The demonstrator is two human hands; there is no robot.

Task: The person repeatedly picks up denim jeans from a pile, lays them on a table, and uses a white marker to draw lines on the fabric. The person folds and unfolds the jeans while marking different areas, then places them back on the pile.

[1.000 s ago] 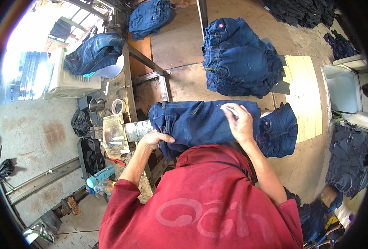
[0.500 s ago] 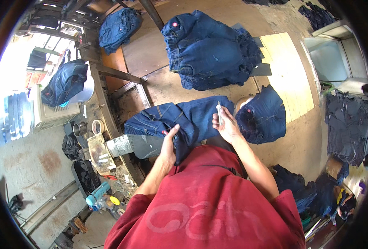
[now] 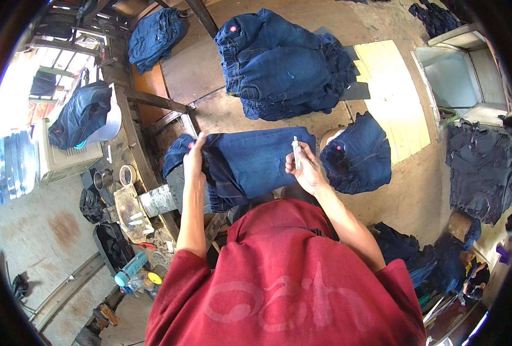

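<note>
A pair of dark blue jeans [image 3: 256, 158] lies across a narrow padded board [image 3: 156, 200] in front of me, folded over at its left end. My left hand [image 3: 193, 155] is closed on the bunched cloth there, thumb up, its other fingers mostly hidden. Above the right end of the jeans, my right hand [image 3: 306, 172] grips a slim whitish pen-like tool [image 3: 295, 151] upright; its pale metallic tip points away from me. Just right of that hand sits another folded blue denim garment [image 3: 359, 153].
A large denim pile [image 3: 284, 63] lies beyond the jeans, with a smaller denim bundle [image 3: 155, 37] at far left. On the left bench are a tape roll [image 3: 128, 174], a metal cup [image 3: 102, 179] and a turquoise bottle [image 3: 131, 269]. Dark garments [image 3: 479, 170] hang at right.
My left hand has moved left and away from me, folding the jeans' left part over and baring a flat leg. The pen-like tool stays in my right hand.
</note>
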